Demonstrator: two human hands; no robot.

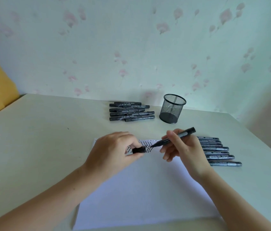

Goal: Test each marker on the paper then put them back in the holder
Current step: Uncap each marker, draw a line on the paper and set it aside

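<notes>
R hand w/ marker, tip on paper

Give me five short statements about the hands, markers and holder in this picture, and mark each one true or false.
1. The right hand holds an uncapped marker. True.
2. The left hand is empty. False: it pinches the cap.
3. The mesh holder lies on its side. False: it stands upright.
4. Marks are already drawn on the paper. True.
5. All spare markers sit in one group. False: one group lies beside the holder, another right of the paper.
</notes>
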